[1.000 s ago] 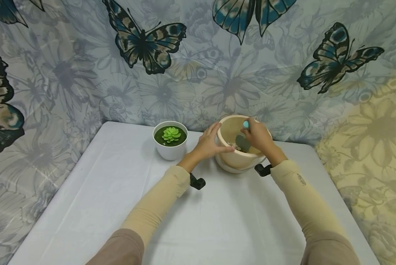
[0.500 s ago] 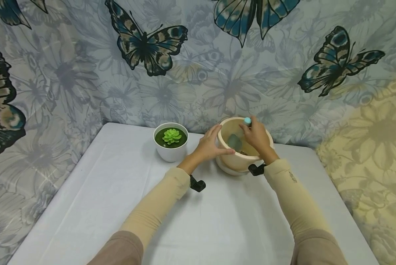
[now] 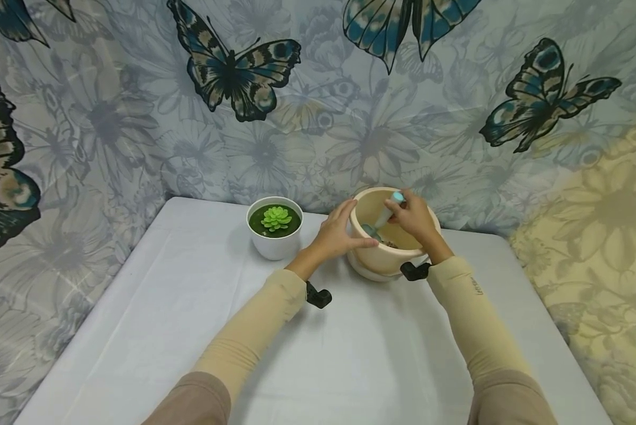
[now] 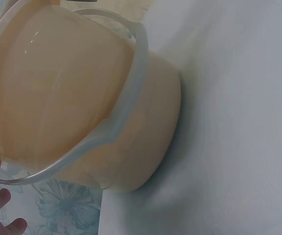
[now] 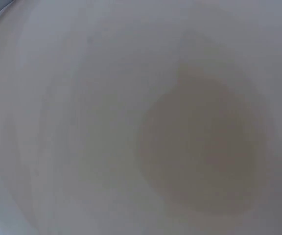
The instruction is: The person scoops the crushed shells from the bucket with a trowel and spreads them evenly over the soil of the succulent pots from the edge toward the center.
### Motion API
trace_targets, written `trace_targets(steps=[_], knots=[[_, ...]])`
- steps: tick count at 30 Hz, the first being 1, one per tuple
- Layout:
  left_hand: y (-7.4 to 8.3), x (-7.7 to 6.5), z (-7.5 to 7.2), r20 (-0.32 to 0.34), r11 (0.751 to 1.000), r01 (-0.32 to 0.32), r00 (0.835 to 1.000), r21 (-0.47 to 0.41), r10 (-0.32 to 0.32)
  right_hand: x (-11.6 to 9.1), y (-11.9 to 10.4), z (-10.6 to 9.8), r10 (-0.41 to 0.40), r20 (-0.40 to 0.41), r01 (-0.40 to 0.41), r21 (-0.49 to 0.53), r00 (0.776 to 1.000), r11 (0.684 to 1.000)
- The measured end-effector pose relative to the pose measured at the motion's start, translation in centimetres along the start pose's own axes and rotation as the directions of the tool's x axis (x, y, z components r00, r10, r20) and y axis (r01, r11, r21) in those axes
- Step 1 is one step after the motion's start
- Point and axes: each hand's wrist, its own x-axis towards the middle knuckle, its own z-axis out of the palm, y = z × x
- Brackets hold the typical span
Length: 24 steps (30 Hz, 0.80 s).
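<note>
A cream bucket stands near the table's back edge, its pale bail handle hanging along the outer wall in the left wrist view. My left hand rests at its left rim, fingers extended and spread along the side, thumb lying across the front rim. Over the opening, my right hand grips a small trowel with a light blue handle end; its grey-green blade points down and left inside the bucket. Small brownish bits show at the bottom. Blurred pale surfaces fill the right wrist view.
To the bucket's left, a white pot holds a bright green succulent. Both stand on a white-covered table. Behind the table hangs a butterfly-patterned cloth.
The trowel's blade has swung from the bucket's front middle to its left side, and the handle has tilted over. My left hand stays at the rim.
</note>
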Motion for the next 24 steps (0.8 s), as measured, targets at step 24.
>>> trace_targets(steps=[24], knots=[[-0.04, 0.12, -0.05, -0.008, 1.000, -0.008, 1.000, 0.008, 0.008, 0.58, 0.31, -0.03, 0.099, 0.006, -0.099, 0.039, 0.995, 0.994]])
